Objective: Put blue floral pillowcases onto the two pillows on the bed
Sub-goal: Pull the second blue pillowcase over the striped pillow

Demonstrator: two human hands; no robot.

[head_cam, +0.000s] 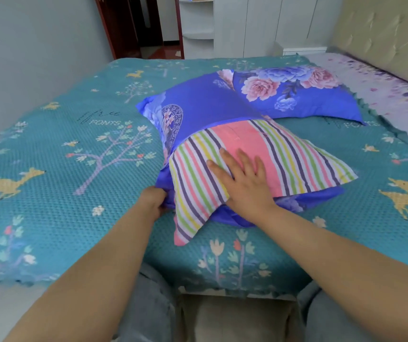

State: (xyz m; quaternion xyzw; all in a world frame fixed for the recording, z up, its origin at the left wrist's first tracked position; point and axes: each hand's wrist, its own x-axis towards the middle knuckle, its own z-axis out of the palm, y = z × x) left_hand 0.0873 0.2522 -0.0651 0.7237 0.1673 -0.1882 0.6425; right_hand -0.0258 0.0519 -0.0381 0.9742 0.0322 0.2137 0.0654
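Note:
A striped pink, green and purple pillow (284,154) lies in the middle of the bed, its far half inside a blue floral pillowcase (205,104). The near half sticks out of the case's opening. My right hand (242,178) lies flat on the striped pillow with straight fingers. My left hand (154,198) grips the blue case's open edge at the pillow's near left corner. Behind it, a second pillow (294,95) lies fully inside a blue floral case with pink and blue flowers.
The bed is covered by a teal patterned bedspread (62,149) with deer and trees. A pale floral sheet (383,90) and padded headboard (383,28) are at the right. A grey wall runs along the left; a doorway and white wardrobe stand behind.

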